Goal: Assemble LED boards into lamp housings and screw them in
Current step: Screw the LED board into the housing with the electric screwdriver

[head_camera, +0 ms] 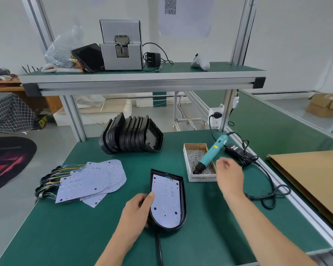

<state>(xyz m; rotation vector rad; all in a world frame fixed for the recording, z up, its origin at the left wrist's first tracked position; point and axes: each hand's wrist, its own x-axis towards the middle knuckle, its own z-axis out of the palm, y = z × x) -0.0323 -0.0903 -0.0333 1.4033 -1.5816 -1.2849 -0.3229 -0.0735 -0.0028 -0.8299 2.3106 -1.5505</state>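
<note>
my left hand grips the lamp housing with its led board mid-desk; my right hand, blurred, fingers loosely curled, hovers beside the screw box.

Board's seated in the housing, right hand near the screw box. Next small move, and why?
Probably the right hand takes the teal screwdriver lying in the screw box: the LED board sits in the housing, steadied by the left hand.

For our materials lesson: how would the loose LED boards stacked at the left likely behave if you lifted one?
A board from the LED boards looks thin and flat, so probably light and slightly flexible. Its attached wires would likely dangle floppily and may snag neighbouring boards in the fanned stack.
</note>
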